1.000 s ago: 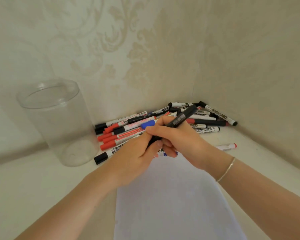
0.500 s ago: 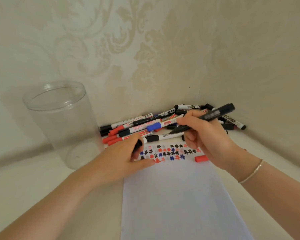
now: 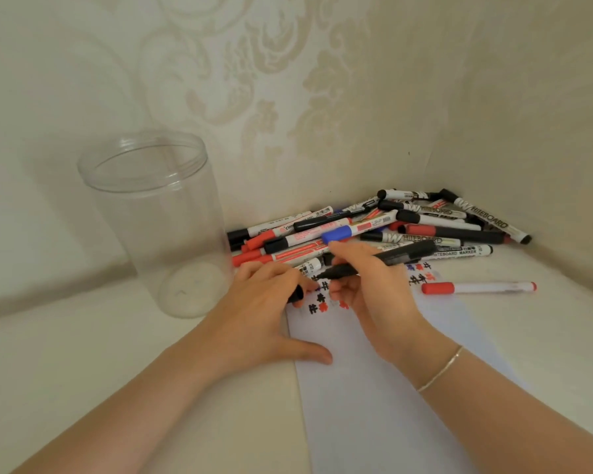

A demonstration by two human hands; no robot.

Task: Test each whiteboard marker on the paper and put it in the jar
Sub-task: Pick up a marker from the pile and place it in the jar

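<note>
While the right hand is pinching an uncapped black whiteboard marker between thumb and curled fingers, its tip is pointing left just above the top of the white sheet of paper, so the testing step looks to be in hand. The left hand is resting on the paper's left edge with its thumb spread out, its fingers curling around what seems to be the small black cap. Next, I judge, the tip needs to be brought down on a bare patch beside the rows of black, red and blue test marks, then the marker capped and carried left to the clear plastic jar, which is standing upright, open and holding no markers. Behind the hands a heap of black, red and blue markers is lying against the wall corner, crowding the paper's top edge, and a loose red-capped white marker is lying on the bench to the right.
</note>
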